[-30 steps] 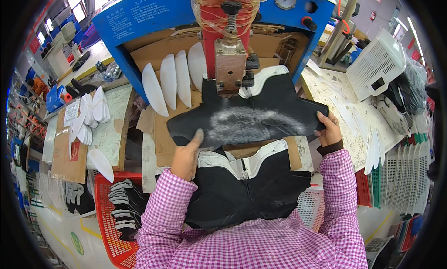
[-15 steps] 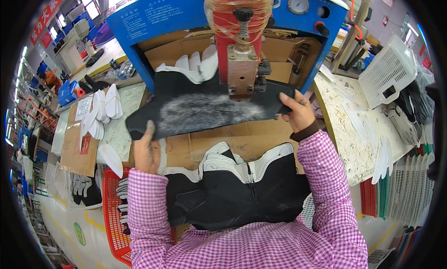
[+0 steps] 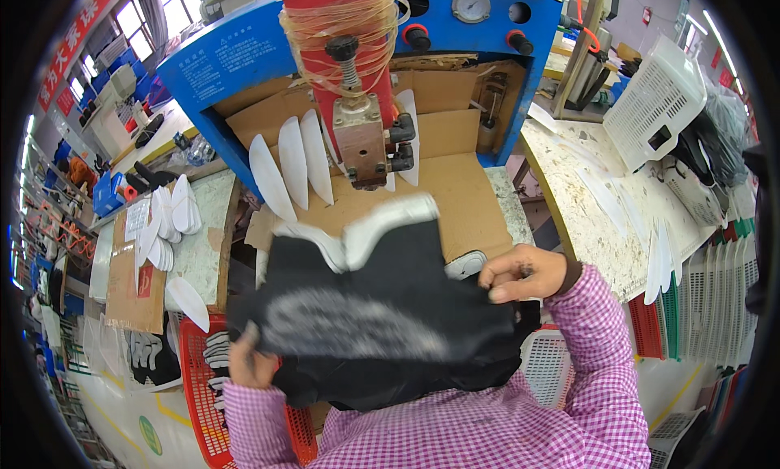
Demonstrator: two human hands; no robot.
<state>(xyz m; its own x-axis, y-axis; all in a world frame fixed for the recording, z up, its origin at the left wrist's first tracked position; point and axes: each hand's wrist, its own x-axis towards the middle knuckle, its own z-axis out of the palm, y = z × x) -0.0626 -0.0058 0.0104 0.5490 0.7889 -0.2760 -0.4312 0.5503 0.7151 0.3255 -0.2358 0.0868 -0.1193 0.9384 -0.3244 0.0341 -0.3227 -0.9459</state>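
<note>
Left hand (image 3: pixel 253 362), right hand (image 3: pixel 528 272): each pinching one end of white-edged black piece (image 3: pixel 357 294) | black piece: before blue machine (image 3: pixel 272 30), pale-smeared face visible, motion-blurred | white curved pieces (image 3: pixel 272 177): within blue machine's recess.

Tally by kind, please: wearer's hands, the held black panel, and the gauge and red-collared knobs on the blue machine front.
Left hand and right hand: 2
White-edged black panel: 1
Round dial gauge: 1
Red-collared black knobs: 2
Total: 6

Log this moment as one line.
left hand: grips black panel, left end | right hand: grips its right end | panel: whitish patch, blurred
</note>
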